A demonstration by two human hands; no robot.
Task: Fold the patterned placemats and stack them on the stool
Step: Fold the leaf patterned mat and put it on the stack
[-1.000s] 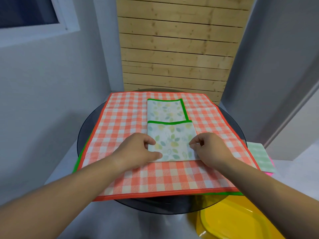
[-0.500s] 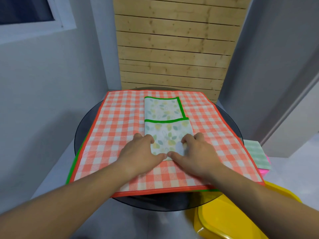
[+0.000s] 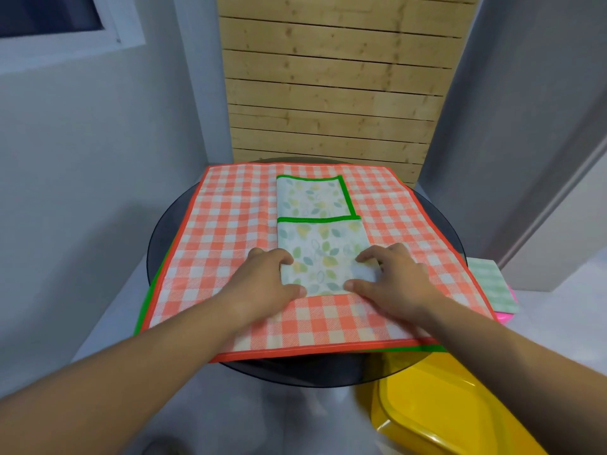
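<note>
Thumbs and curled fingers of the left hand (image 3: 262,284) and right hand (image 3: 397,280) pinch the near corners of the folded leaf-print placemat (image 3: 322,247), lying on an orange checked placemat (image 3: 223,231) across the round glass table (image 3: 164,234). A folded green checked placemat (image 3: 489,284) tops the pink stool (image 3: 507,315).

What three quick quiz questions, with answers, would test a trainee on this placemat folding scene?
1. True or false: the leaf-print placemat lies on top of the orange checked placemat.
2. The leaf-print placemat's trim is: A red, B green, C blue.
3. Fill in: the left hand and the right hand both hold the leaf-print placemat at its ____ end.
Key: 1 true; 2 B; 3 near.
</note>
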